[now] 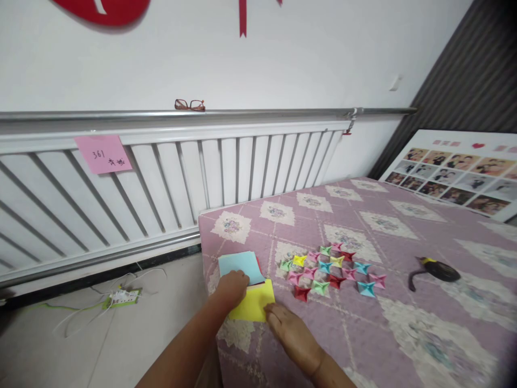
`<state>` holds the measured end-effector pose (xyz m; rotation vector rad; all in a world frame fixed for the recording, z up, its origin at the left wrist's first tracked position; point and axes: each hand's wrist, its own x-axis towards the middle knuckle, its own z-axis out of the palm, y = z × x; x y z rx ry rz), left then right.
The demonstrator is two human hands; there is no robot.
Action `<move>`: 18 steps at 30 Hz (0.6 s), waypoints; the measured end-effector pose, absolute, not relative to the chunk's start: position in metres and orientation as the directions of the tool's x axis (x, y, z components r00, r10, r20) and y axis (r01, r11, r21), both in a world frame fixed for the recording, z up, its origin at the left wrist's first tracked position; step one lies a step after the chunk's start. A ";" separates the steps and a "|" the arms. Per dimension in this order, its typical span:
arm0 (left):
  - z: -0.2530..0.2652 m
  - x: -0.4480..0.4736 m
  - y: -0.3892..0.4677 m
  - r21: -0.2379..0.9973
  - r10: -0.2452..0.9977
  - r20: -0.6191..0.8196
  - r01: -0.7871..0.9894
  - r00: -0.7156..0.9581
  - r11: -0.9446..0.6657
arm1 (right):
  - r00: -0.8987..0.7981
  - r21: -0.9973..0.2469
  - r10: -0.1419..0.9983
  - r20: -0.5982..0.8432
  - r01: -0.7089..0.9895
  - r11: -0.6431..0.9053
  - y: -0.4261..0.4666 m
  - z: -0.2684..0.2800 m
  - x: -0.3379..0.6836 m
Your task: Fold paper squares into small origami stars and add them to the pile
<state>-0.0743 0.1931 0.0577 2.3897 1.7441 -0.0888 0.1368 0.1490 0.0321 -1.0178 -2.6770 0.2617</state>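
Pressing flat on the yellow sheet [252,304], our left hand [231,288] and right hand [293,334] clasp nothing, each grip released. It lies on the bed [404,323], just beside the blue sheet [240,265], near the stars [333,269].

hands [231,287] on yellow paper [252,304], folded stars [333,269]
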 end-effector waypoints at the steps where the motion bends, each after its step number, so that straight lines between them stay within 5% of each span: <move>1: 0.056 -0.074 0.190 0.110 0.939 -0.148 0.949 0.309 -0.295 | -0.703 -0.264 0.684 0.195 0.633 0.727 0.138 0.027 0.144; 5: 0.055 -0.072 0.176 0.133 0.941 -0.110 0.942 0.321 -0.307 | -0.626 -0.306 0.699 0.345 0.629 0.715 0.095 0.005 0.180; 10: 0.064 -0.067 0.146 0.209 0.938 -0.022 0.919 0.345 -0.333 | -0.619 -0.157 0.599 0.508 0.617 0.771 0.046 -0.017 0.220; 18: 0.022 -0.045 0.017 0.464 0.896 0.065 0.782 0.439 -0.417 | -0.582 -0.139 0.645 0.496 0.680 0.720 -0.005 -0.028 0.250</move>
